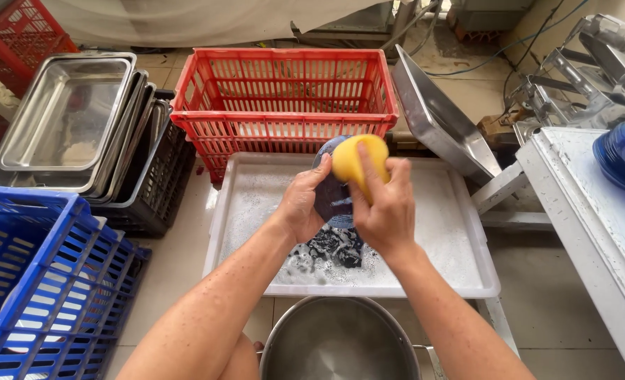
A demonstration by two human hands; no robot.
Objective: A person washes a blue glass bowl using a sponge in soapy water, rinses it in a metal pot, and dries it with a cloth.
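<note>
Round dark-blue plate [330, 193], soapy, upright.

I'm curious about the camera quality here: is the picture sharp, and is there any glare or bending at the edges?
Head view: soft, even daylight with faint shadows; the yellow sponge in the right hand and the dark blue plate held by the left hand look sharp; mild glare on the stacked steel trays; wide-angle bending shows at the blue plastic crate.

Pale tiled floor [179, 246] underfoot in even daylight, with a red crate [284, 98] at the back, stacked steel trays [66, 119] left, a blue crate [38, 274] nearer, and a white table [594, 232] on the right.
</note>
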